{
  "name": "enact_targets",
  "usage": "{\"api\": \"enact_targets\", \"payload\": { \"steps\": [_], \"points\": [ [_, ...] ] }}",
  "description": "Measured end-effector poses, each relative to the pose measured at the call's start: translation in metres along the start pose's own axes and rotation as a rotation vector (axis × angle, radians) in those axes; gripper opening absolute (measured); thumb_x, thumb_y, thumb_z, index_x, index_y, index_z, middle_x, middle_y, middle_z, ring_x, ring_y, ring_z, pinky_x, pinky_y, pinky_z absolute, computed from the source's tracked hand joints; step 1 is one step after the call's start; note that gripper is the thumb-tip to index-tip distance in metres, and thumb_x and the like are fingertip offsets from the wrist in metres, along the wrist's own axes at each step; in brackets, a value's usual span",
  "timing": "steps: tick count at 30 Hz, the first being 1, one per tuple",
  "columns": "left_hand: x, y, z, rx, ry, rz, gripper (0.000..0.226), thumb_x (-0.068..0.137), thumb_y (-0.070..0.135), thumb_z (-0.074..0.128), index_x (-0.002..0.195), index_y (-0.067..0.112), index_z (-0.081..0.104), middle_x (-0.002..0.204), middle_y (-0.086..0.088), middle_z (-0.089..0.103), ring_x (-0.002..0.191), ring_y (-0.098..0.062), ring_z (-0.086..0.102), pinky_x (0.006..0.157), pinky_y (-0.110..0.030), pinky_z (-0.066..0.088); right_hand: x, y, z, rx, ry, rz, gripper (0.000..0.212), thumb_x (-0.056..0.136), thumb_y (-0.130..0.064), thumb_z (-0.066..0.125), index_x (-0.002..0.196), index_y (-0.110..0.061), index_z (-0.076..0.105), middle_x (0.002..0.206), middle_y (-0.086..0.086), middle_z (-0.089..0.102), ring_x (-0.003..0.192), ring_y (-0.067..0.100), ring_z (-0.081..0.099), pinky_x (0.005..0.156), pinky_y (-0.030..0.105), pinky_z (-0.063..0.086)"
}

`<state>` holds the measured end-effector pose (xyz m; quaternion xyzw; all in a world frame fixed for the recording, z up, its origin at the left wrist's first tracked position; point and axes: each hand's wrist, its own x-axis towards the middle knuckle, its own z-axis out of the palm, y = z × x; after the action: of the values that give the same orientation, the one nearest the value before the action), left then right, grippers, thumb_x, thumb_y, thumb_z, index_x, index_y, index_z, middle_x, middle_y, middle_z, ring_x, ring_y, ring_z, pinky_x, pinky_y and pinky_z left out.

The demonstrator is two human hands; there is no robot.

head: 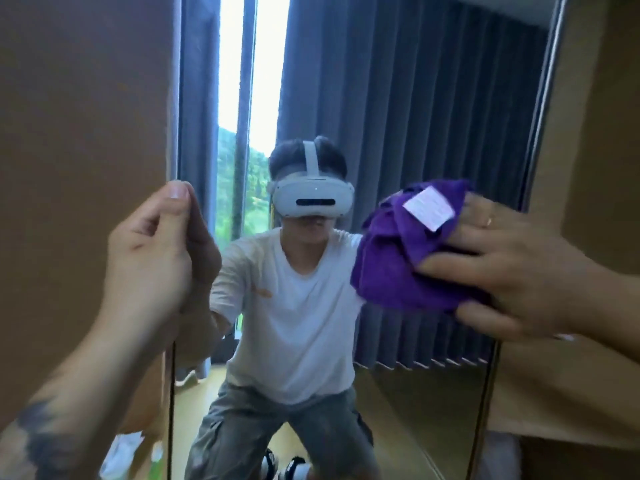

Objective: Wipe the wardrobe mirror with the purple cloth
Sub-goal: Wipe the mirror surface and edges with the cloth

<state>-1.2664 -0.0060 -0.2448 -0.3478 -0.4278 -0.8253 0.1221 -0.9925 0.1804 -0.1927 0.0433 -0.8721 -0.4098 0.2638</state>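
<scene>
The head view faces a tall wardrobe mirror (398,98) set between brown wardrobe panels (83,133), with a thin metal frame edge (543,109) running down its right side. The glass reflects the room behind: grey-blue pleated curtains (415,140) hanging to a yellowish wooden floor (398,410), and a narrow bright window gap (266,81) with green hillside showing low in it. Also reflected is a person in a white T-shirt (298,323) and grey-green cargo trousers (242,427), wearing a white headset (311,199). The left hand (152,251) is at the mirror's left edge, its fingers curled round that edge with the thumb up against the side; a dark tattoo shows on the forearm (45,434). The right hand (512,268) holds the bunched purple cloth (398,265) at the right-hand part of the glass, fingers spread and bent over it, a ring on one finger; whether the cloth is flat against the glass cannot be told. A white care label (429,207) sticks out of the cloth's upper fold. No containers can be made out; pale blurred items low at the left are too indistinct to name.
</scene>
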Motion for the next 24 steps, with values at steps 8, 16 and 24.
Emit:
{"api": "enact_targets", "payload": {
  "steps": [8,16,24],
  "points": [
    [0.005,-0.011,-0.010,-0.147,-0.054,-0.057,0.025,0.106,0.042,0.056,0.083,0.030,0.060,0.091,-0.004,0.044,0.066,-0.014,0.043,0.048,-0.017,0.034,0.040,-0.055,0.015,0.110,0.325,0.462,0.076,0.074,-0.034,0.055,0.147,-0.016,0.048,0.156,0.005,0.049,0.150,0.036,0.036,0.121,0.061,0.028],
    [0.008,-0.018,-0.008,-0.196,-0.082,-0.006,0.018,0.107,0.037,0.055,0.096,0.026,0.062,0.082,-0.005,0.047,0.069,-0.014,0.043,0.057,-0.024,0.037,0.059,-0.021,-0.004,0.064,0.465,0.825,0.064,0.075,-0.040,0.050,0.133,-0.015,0.061,0.156,0.007,0.049,0.138,0.037,0.046,0.120,0.052,0.033],
    [0.010,-0.019,-0.015,-0.205,-0.126,-0.029,0.030,0.106,0.043,0.055,0.094,0.019,0.067,0.081,-0.004,0.048,0.076,-0.017,0.041,0.074,-0.036,0.037,0.091,-0.107,0.025,-0.120,0.050,0.094,0.060,0.080,-0.042,0.056,0.138,-0.026,0.059,0.146,0.004,0.057,0.143,0.035,0.044,0.124,0.055,0.024]
  ]
}}
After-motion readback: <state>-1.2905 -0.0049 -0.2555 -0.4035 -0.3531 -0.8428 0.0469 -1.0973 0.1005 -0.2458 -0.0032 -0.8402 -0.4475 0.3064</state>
